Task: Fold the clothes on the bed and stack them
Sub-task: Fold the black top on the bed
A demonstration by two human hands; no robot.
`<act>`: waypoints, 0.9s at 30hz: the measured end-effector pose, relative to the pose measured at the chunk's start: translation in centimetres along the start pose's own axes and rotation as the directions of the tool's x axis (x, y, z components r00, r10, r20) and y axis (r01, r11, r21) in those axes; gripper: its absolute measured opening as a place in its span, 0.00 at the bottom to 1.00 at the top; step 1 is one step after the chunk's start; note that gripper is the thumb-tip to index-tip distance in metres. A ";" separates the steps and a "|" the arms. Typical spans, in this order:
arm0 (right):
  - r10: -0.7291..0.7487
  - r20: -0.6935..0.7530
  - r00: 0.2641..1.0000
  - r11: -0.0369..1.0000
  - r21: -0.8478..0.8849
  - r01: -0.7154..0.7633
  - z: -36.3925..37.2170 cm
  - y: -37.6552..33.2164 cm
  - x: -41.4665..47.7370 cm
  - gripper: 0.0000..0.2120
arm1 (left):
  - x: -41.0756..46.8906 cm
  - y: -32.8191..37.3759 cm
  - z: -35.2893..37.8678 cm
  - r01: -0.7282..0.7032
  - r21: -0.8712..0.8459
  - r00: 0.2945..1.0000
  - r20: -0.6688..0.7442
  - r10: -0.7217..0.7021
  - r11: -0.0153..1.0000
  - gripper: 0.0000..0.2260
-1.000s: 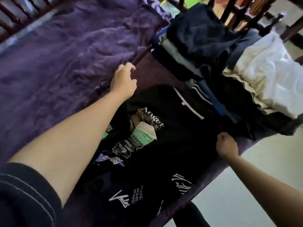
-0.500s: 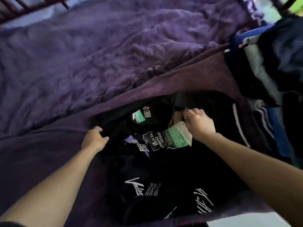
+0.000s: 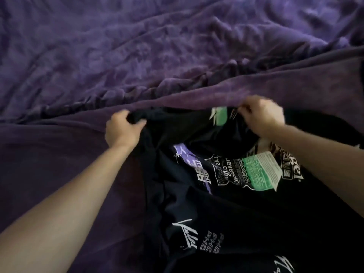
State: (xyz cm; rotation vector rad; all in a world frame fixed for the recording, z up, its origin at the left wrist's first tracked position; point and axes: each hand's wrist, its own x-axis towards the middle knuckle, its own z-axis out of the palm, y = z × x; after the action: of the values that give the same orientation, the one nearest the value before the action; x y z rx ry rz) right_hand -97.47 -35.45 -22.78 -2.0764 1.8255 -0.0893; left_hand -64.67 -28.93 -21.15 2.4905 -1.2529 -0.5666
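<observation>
A black T-shirt (image 3: 226, 209) with white, green and purple prints lies crumpled on the bed in front of me. My left hand (image 3: 123, 130) grips a bunched far corner of it, thumb and fingers curled round the cloth. My right hand (image 3: 260, 115) pinches the shirt's far edge further right, near a green printed patch. The far edge is stretched between both hands. The shirt's lower part runs out of view at the bottom.
A dark purple cloth (image 3: 59, 154) lies flat under the shirt. Beyond it a rumpled lighter purple bed sheet (image 3: 137, 46) fills the whole far side.
My view has swung left and the clothes pile at the right has left the frame. Both hands have moved up to the shirt's far edge and taken hold of it.
</observation>
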 end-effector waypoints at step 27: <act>0.003 -0.233 0.973 0.998 -0.066 -0.019 0.3 3.7 1.1 0.20 | 0.2 -4.9 5.5 0.028 -0.203 0.995 -0.087 -0.047 0.979 0.17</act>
State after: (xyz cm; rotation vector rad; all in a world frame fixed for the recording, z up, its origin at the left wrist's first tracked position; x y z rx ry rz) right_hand -100.69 -36.77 -24.39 -2.1804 2.0006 -0.2821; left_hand -63.73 -26.69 -28.09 2.3474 -1.0601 -0.5525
